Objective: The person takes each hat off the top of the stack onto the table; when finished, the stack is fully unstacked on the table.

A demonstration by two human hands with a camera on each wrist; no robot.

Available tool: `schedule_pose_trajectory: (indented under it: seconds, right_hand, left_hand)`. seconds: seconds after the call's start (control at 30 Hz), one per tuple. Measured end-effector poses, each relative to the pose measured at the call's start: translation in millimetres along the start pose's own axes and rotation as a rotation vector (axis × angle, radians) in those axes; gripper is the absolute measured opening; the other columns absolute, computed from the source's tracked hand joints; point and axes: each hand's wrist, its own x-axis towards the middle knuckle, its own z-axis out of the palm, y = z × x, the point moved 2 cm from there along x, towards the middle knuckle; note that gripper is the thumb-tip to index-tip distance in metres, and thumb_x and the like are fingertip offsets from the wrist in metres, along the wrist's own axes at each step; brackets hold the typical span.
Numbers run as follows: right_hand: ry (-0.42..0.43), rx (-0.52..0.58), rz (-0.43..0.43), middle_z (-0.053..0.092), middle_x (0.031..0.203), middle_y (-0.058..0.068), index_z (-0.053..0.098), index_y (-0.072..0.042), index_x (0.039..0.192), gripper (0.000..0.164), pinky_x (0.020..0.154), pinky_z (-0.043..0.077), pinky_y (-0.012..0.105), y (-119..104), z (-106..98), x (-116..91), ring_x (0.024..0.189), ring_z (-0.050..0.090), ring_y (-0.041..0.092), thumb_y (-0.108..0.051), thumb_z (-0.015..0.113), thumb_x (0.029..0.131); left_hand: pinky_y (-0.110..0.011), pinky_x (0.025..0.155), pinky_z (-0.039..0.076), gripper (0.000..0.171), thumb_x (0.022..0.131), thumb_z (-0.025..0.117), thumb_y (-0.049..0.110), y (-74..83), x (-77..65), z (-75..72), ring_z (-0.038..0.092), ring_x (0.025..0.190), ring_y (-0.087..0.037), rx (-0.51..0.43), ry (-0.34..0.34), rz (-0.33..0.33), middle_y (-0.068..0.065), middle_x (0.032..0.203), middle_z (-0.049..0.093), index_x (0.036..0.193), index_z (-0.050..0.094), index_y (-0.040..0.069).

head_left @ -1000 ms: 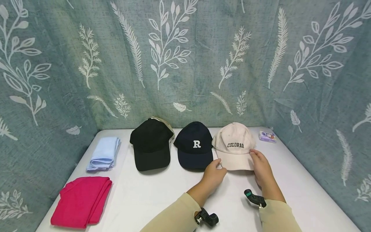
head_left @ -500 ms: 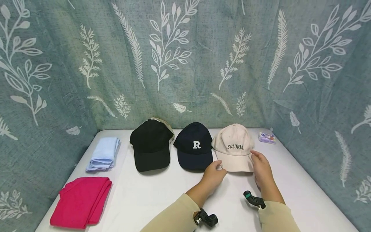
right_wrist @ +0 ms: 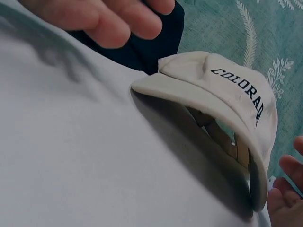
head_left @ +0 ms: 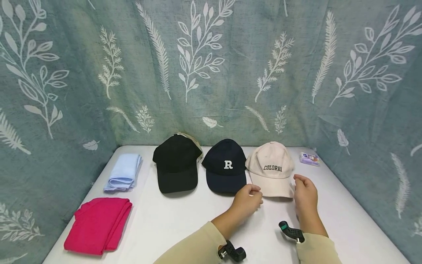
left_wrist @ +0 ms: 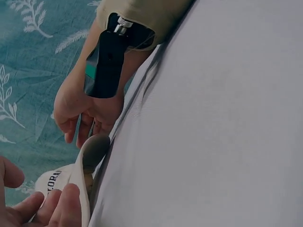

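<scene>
A cream baseball cap [head_left: 271, 167] with dark lettering sits at the right end of a row of caps, brim toward me. My left hand [head_left: 247, 200] is just in front of the brim's left corner, fingers loosely bent and holding nothing. Beside the brim's right edge is my right hand [head_left: 304, 192], also holding nothing, fingers relaxed. In the right wrist view the cream cap [right_wrist: 227, 94] stands with its brim arched, between the fingers of both hands. The left wrist view shows my left hand [left_wrist: 42, 205] near the brim and my right hand [left_wrist: 90, 106] beyond it.
A navy cap [head_left: 225, 167] with a white R stands left of the cream one. Farther left, a black cap [head_left: 178, 163] has a lighter cap behind it. Folded light blue cloth [head_left: 123, 172] and pink cloth [head_left: 99, 225] lie at left. A small purple packet [head_left: 309, 158] lies back right.
Both hands have come away from the cream cap's brim, the right one slightly outward and toward me. The cap stays in the row. The head view has shifted a little.
</scene>
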Motion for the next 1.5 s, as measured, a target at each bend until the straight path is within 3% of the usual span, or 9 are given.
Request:
schedule_pose_trajectory:
  seconds: [0.1, 0.33, 0.5, 0.73, 0.97, 1.4, 1.5]
  right_hand:
    - [0.026, 0.021, -0.036, 0.057, 0.142, 0.010, 0.061, -0.006, 0.141, 0.046, 0.084, 0.044, 0.027, -4, 1, -4, 0.116, 0.050, 0.017, -0.033, 0.040, 0.110]
    - [0.050, 0.178, -0.064, 0.060, 0.131, 0.004, 0.062, -0.006, 0.133, 0.036, 0.108, 0.049, 0.030, -16, 10, -16, 0.125, 0.056, 0.019, -0.025, 0.042, 0.110]
    - [0.040, 0.284, -0.113, 0.061, 0.120, 0.003, 0.061, -0.001, 0.128, 0.029, 0.101, 0.056, 0.022, -22, 15, -21, 0.116, 0.062, 0.016, -0.014, 0.042, 0.109]
    - [-0.035, 0.367, -0.136, 0.063, 0.121, 0.009, 0.060, 0.001, 0.127, 0.026, 0.088, 0.059, 0.018, -25, 22, -29, 0.106, 0.069, 0.016, -0.010, 0.044, 0.109]
    - [-0.109, 0.327, -0.152, 0.064, 0.125, 0.011, 0.058, 0.003, 0.131, 0.028, 0.086, 0.060, 0.020, -23, 31, -33, 0.099, 0.069, 0.009, -0.009, 0.047, 0.108]
    - [-0.243, 0.344, -0.217, 0.068, 0.103, -0.001, 0.057, 0.007, 0.128, 0.025, 0.081, 0.062, 0.022, -31, 53, -60, 0.090, 0.073, 0.013, -0.004, 0.051, 0.106]
    - [-0.291, 0.342, -0.227, 0.068, 0.102, 0.002, 0.058, 0.007, 0.126, 0.023, 0.081, 0.063, 0.023, -31, 63, -66, 0.089, 0.073, 0.014, -0.003, 0.052, 0.107]
  left_hand:
    - [-0.021, 0.059, 0.050, 0.024, 0.095, 0.062, 0.018, 2.1, -5.0, -5.0, 0.068, 0.074, -0.008, 0.038, -0.003, 0.031, 0.007, 0.090, 0.064, 0.115, 0.069, 0.007]
    - [-0.020, 0.064, 0.051, 0.022, 0.095, 0.061, 0.017, 10.3, -15.9, -23.5, 0.065, 0.076, -0.002, 0.134, -0.032, 0.122, 0.010, 0.092, 0.065, 0.114, 0.070, 0.009]
    - [-0.020, 0.071, 0.052, 0.021, 0.095, 0.060, 0.016, 15.8, -21.5, -35.6, 0.063, 0.082, 0.001, 0.246, -0.033, 0.185, 0.011, 0.097, 0.067, 0.113, 0.071, 0.012]
    - [-0.021, 0.075, 0.052, 0.021, 0.095, 0.059, 0.016, 15.7, -24.5, -50.3, 0.062, 0.084, 0.001, 0.278, -0.018, 0.187, 0.013, 0.098, 0.068, 0.112, 0.071, 0.015]
    - [-0.023, 0.080, 0.053, 0.021, 0.096, 0.060, 0.016, 11.7, -26.7, -67.3, 0.063, 0.088, -0.001, 0.273, 0.003, 0.197, 0.008, 0.099, 0.067, 0.113, 0.071, 0.012]
    - [-0.021, 0.068, 0.050, 0.023, 0.098, 0.058, 0.014, 7.5, -31.3, -101.6, 0.058, 0.076, -0.004, 0.286, 0.042, 0.185, 0.005, 0.096, 0.063, 0.116, 0.070, 0.007]
    - [-0.021, 0.065, 0.050, 0.024, 0.098, 0.057, 0.015, 6.6, -32.4, -110.0, 0.058, 0.074, -0.005, 0.272, 0.043, 0.159, 0.005, 0.095, 0.063, 0.118, 0.069, 0.007]
